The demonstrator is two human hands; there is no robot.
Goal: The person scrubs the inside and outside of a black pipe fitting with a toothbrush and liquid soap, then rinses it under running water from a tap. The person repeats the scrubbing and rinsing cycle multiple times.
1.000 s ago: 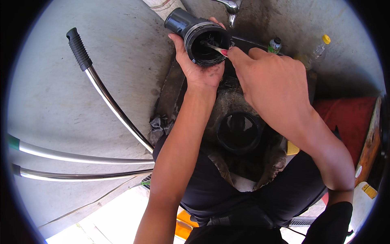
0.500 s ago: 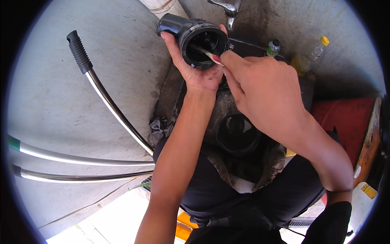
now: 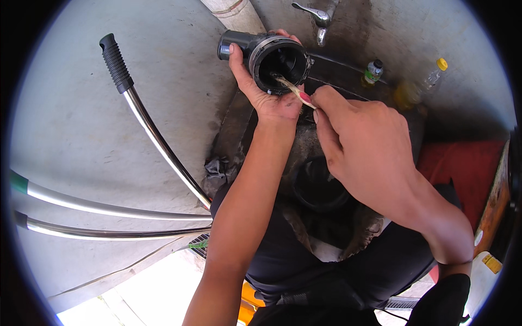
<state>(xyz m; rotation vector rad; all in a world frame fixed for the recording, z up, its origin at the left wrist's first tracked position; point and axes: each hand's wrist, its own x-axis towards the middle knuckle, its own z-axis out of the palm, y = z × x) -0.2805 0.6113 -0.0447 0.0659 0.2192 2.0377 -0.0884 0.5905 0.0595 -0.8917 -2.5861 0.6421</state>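
Note:
A black, short-necked pipe fitting [image 3: 258, 46] with a wide round mouth rests in my left hand [image 3: 272, 103]. The fingers wrap round it from below and behind, with the thumb along its left side. My right hand [image 3: 372, 144] pinches a white-and-pink toothbrush [image 3: 298, 91] between thumb and fingers. The brush slants into the fitting's mouth; its head is hard to make out in the dark inside. Dark smudges mark the left palm. Below both hands stands a round black bowl [image 3: 319, 185], partly covered by my right hand.
A chrome tap [image 3: 321, 24] juts from the wall above a dark ledge. Two bottles, a small dark-capped bottle [image 3: 373, 73] and a yellow-capped bottle [image 3: 432, 79], stand there. Long metal handles [image 3: 155, 133] lean at the left. A red container [image 3: 459, 168] is at the right.
The toothbrush has drawn partway back out of the fitting, my right hand moving down and slightly right with it. The fitting appears slightly further right in view. Both grips hold.

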